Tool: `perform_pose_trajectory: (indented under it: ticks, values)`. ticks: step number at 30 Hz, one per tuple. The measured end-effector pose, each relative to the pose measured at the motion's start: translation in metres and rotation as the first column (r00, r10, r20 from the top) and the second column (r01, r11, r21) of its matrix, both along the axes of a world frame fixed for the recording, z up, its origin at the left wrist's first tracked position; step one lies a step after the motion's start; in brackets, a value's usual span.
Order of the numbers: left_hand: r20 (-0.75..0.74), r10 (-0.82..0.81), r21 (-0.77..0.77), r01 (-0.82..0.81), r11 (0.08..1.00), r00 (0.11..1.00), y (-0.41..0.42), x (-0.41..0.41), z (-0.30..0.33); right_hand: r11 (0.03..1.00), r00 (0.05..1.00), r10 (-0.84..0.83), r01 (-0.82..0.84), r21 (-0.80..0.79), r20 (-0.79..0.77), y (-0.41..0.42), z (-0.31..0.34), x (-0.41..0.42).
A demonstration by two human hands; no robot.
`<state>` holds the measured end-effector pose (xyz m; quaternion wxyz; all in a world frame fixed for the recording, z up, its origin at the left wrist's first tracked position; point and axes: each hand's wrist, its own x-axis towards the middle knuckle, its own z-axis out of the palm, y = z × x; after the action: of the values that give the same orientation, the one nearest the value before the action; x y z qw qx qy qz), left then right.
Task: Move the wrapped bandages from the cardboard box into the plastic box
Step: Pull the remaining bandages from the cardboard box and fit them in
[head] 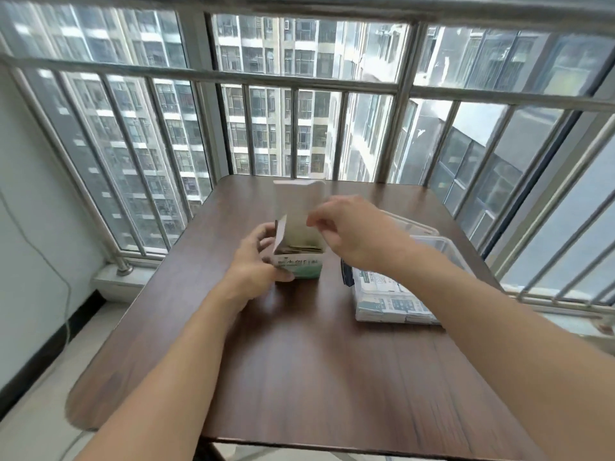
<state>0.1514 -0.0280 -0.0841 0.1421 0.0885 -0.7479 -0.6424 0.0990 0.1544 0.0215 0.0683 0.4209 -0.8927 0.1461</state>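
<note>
A small white-and-green cardboard box (299, 269) stands open in the middle of the brown table, lid flap raised. Wrapped bandages (301, 249) show edge-up inside it. My left hand (256, 261) grips the box from its left side, thumb across the front. My right hand (346, 227) hovers over the box opening with thumb and fingertips drawn together. Motion blur hides whether anything is between them. To the right lies a clear plastic box (446, 247); several wrapped bandages (386, 294) lie flat in it, partly hidden by my right forearm.
The table (299, 377) stands against a metal window railing (299, 84). The plastic box's clear lid (412, 224) lies just behind it. A cable (50, 261) runs down the white wall at left. The table's near edge is at the frame bottom.
</note>
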Motion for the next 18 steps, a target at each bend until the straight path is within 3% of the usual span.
perform_pose_trajectory:
  ticks: [5, 9, 13, 18]
  values:
    - [-0.196, 0.004, -0.003, -0.005, 1.000, 0.981, 0.006, 0.015, 0.001, 0.985, 0.995, -0.053, 0.038, -0.170, -0.086, 0.015, -0.004, 0.039]
    - [-0.239, 0.014, -0.006, -0.016, 1.000, 0.971, 0.011, 0.025, 0.012, 0.999, 0.981, -0.032, 0.026, -0.036, -0.190, 0.011, 0.003, 0.058]
    - [-0.264, 0.036, -0.025, -0.044, 0.999, 0.964, 0.017, 0.029, 0.026, 0.994, 0.988, -0.093, 0.099, 0.044, -0.124, 0.007, -0.001, 0.052]
    - [-0.298, 0.025, -0.212, -0.091, 0.973, 0.954, 0.020, 0.029, 0.040, 0.995, 0.996, -0.088, 0.089, -0.038, 0.022, -0.002, -0.008, 0.049]
